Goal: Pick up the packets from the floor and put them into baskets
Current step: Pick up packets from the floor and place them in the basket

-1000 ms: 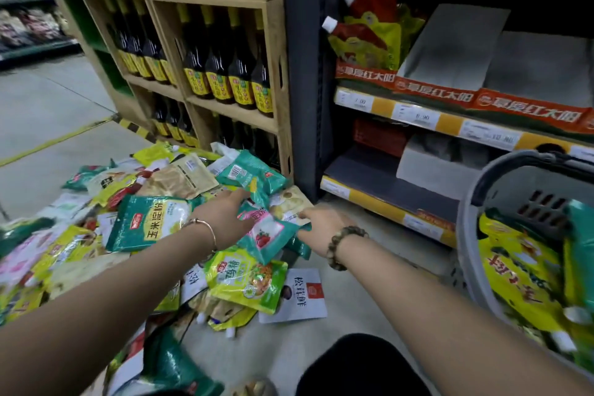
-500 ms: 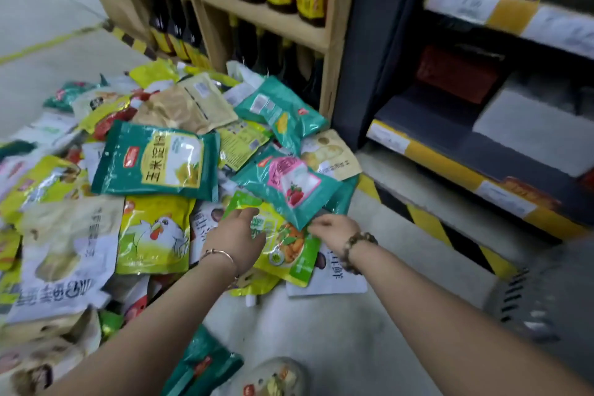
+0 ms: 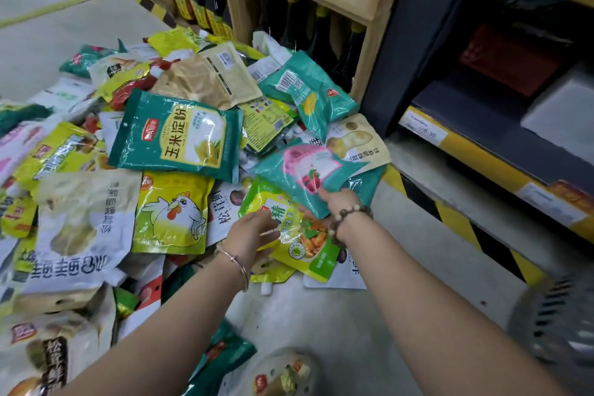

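Head view: pickup step. Right hand (image 3: 339, 203) pinches teal packet (image 3: 299, 170); left hand (image 3: 252, 231), just beside, touches green-yellow packet (image 3: 305, 241), grip unclear. Next: lift, carry to basket (image 3: 559, 325), right of right hand.

Big one up top: the teal-green packet (image 3: 180, 135), with a yellow panel and dark lettering. Next, a yellow packet (image 3: 173, 212) with a white cartoon chicken, red comb and all. Now a turquoise packet (image 3: 305, 170) with a pink panel and a red berry. Then a lime-green packet (image 3: 299, 238), orange food printed across it. A white packet (image 3: 77, 235) carries dark characters, and there's a plain tan packet (image 3: 205, 77). Dark bottles (image 3: 205, 7) wear yellow labels. Black-and-yellow stripes run along the shelf base (image 3: 456, 219). The basket (image 3: 559, 325) is grey with dark slots. There's a brown beaded bracelet (image 3: 348, 214) and a thin silvery bangle (image 3: 236, 262). The floor (image 3: 48, 52) is pale grey, with one yellow line.
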Motion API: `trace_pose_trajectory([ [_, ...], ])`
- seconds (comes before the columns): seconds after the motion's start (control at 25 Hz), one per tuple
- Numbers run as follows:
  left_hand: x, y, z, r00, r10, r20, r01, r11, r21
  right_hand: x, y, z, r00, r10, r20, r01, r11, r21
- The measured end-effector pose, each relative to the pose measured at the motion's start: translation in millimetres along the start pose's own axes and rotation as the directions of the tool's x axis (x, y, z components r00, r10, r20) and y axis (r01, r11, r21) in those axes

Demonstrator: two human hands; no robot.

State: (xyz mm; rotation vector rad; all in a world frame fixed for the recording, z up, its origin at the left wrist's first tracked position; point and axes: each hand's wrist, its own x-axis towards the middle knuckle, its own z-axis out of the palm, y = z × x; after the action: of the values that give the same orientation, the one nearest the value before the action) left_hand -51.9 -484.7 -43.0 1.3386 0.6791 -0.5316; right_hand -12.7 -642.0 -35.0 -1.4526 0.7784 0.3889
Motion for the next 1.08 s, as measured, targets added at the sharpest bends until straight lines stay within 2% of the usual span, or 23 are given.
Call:
trace_pose_trajectory([
  [0.08, -0.3, 1.4, 1.2, 0.984, -0.155, 0.093, 0.173, 0.956, -0.237, -24.5, 9.3, 1.3, 0.992, -0.039, 0.121, 0.003, 0.960, 0.280],
  [0.12, -0.9, 0.1, 2.7, 0.969, -0.187, 0.160, 0.229, 0.924, -0.306, -36.1, 16.5, 0.5, 0.983, -0.062, 0.170, 0.005, 0.949, 0.315],
  [0.2, -3.6, -6.3, 10.0, 0.939, -0.184, 0.291, 0.292, 0.873, -0.391, -52.7, 35.6, -2.9, 0.975, -0.083, 0.205, 0.028, 0.966, 0.259],
  [0.28, -7.5, -13.6, 18.0, 0.925, -0.139, 0.353, 0.309, 0.815, -0.489, -65.7, 51.6, -5.7, 0.959, -0.074, 0.275, 0.010, 0.974, 0.228],
  [0.4, -9.6, -14.9, 18.2, 0.946, -0.115, 0.304, 0.280, 0.761, -0.585, -72.6, 66.5, -8.7, 0.927, -0.066, 0.369, 0.001, 0.985, 0.173],
  [0.56, -6.2, -11.2, 8.0, 0.979, -0.076, 0.187, 0.165, 0.831, -0.531, -73.8, 77.2, -11.1, 0.884, -0.056, 0.464, -0.022, 0.987, 0.160],
  [0.64, -5.0, -7.3, 1.9, 0.992, -0.046, 0.120, 0.100, 0.864, -0.494, -69.0, 79.4, -13.1, 0.875, -0.012, 0.484, 0.001, 1.000, 0.023],
  [0.72, 0.1, -2.0, -10.7, 0.999, -0.026, 0.043, 0.043, 0.884, -0.466, -55.0, 81.6, -22.1, 0.885, 0.030, 0.465, 0.081, 0.973, -0.217],
  [0.8, 4.8, 1.7, -30.1, 1.000, -0.006, -0.008, 0.002, 0.903, -0.429, -32.3, 82.3, -41.5, 0.969, -0.061, 0.241, 0.160, 0.893, -0.421],
  [0.84, 6.6, 0.3, -39.3, 1.000, -0.004, -0.026, -0.007, 0.911, -0.411, -21.7, 81.2, -51.3, 0.981, -0.158, 0.110, 0.192, 0.820, -0.539],
  [0.88, 7.3, -3.5, -47.3, 0.999, 0.002, -0.046, -0.020, 0.923, -0.383, -13.5, 79.4, -57.2, 0.967, -0.251, 0.053, 0.224, 0.727, -0.649],
  [0.92, 7.6, -9.3, -54.0, 0.997, 0.007, -0.070, -0.031, 0.938, -0.345, -7.5, 78.3, -56.8, 0.948, -0.308, 0.084, 0.267, 0.619, -0.739],
  [0.96, 6.9, -16.0, -58.8, 0.995, 0.006, -0.096, -0.036, 0.949, -0.313, -3.2, 77.8, -51.6, 0.929, -0.323, 0.178, 0.327, 0.497, -0.804],
  [1.04, 2.8, -29.7, -63.2, 0.991, -0.004, -0.135, -0.034, 0.960, -0.277, 0.4, 78.7, -31.5, 0.889, -0.260, 0.377, 0.439, 0.245, -0.865],
  [1.08, 0.7, -36.1, -64.1, 0.990, 0.000, -0.140, -0.036, 0.966, -0.255, 2.4, 81.2, -21.3, 0.878, -0.209, 0.431, 0.463, 0.136, -0.876],
])
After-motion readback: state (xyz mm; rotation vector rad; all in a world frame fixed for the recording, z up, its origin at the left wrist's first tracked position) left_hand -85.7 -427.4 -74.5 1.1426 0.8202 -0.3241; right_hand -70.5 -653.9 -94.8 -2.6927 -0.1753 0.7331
